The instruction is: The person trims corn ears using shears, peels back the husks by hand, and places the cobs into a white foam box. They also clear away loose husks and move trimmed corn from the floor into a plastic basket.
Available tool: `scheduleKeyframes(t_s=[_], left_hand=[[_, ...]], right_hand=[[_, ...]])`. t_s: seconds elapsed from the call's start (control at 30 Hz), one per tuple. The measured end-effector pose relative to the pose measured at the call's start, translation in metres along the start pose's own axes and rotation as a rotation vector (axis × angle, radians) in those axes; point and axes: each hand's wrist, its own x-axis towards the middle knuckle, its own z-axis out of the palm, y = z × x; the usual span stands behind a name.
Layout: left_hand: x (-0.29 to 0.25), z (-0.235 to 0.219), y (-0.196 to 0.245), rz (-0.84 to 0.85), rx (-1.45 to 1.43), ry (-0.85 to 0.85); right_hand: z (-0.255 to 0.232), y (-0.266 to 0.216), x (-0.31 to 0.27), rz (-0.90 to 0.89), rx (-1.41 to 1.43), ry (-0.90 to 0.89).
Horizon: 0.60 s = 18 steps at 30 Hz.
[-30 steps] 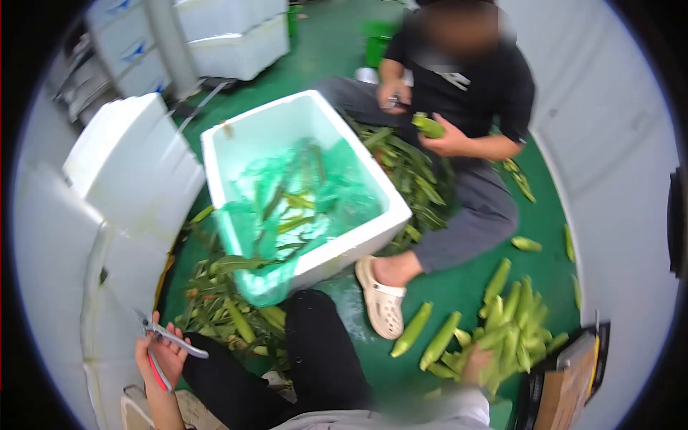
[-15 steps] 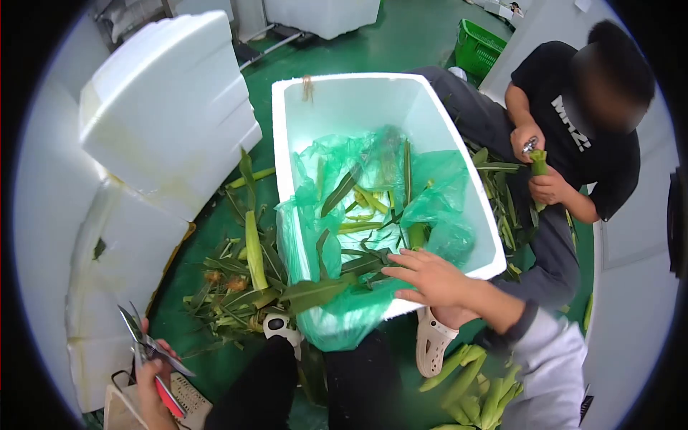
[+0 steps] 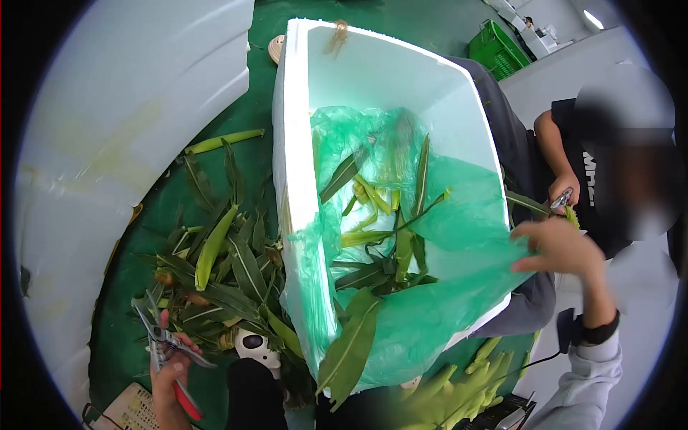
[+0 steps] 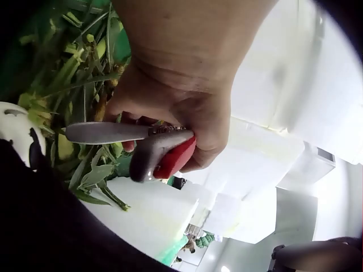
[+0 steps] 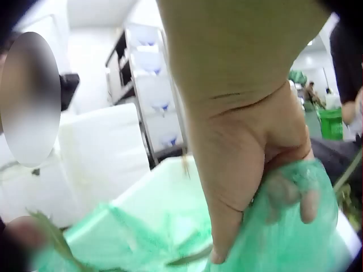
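In the head view, my left hand (image 3: pixel 172 358) holds pruning shears (image 3: pixel 188 398) with red grips, low at the left. Their blades point up and stand apart. The left wrist view shows one shears handle (image 4: pixel 105 132) sticking out past the palm. My right hand (image 3: pixel 570 251) grips the edge of a green plastic bag (image 3: pixel 459 287) near the right rim of a white foam box (image 3: pixel 387 75). The bag lines the box and stretches toward that hand. Green film (image 5: pixel 289 221) covers some of its fingertips in the right wrist view. Leaves and stalk pieces (image 3: pixel 369 197) lie inside the bag.
Husks and leaves (image 3: pixel 229 265) heap on the green floor left of the box. Corn ears (image 3: pixel 473 387) lie at the lower right. Another person (image 3: pixel 559 143) sits beyond the box with a cutting tool (image 3: pixel 562 199). Foam boxes (image 3: pixel 136 93) line the left side.
My right hand has gone from the corn pile, over the box's front, to its right side, and has taken hold of the bag. The bag's edge is pulled rightward. The shears stay in my left hand.
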Motion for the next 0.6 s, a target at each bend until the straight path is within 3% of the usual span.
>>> scheduleKeyframes(t_s=[0.07,0.13,0.17,0.2,0.23,0.3,0.37,0.47,0.57,0.6], left_hand=[[0.007,0.007,0.005,-0.001,-0.029,-0.002],[0.017,0.015,0.008,0.003,-0.026,0.012],[0.02,0.018,0.009,0.003,-0.024,0.019],[0.023,0.021,0.01,-0.003,-0.038,0.009],[0.026,0.024,0.01,-0.005,-0.054,-0.002],[0.031,0.023,0.009,0.0,-0.081,-0.015],[0.033,0.017,0.006,0.011,-0.107,-0.01],[0.035,0.004,0.001,0.013,-0.135,0.045],[0.032,0.003,0.004,0.001,-0.133,0.1],[0.03,0.0,0.003,0.004,-0.121,0.116]], right_hand=[[-0.02,0.004,-0.006,-0.322,-0.099,0.505],[-0.026,-0.025,0.024,-0.588,0.13,0.771],[-0.019,-0.049,0.042,-0.641,0.377,0.51],[0.014,-0.063,0.086,-0.867,0.545,0.349],[0.045,-0.081,0.12,-0.929,0.338,0.262],[0.126,-0.097,0.192,-0.738,-0.208,-0.041],[0.191,-0.076,0.247,-0.829,-0.804,-0.052],[0.22,-0.041,0.274,-0.973,-0.857,0.353],[0.213,-0.058,0.278,-0.874,-1.037,0.056],[0.199,-0.064,0.269,-0.871,-0.909,0.074]])
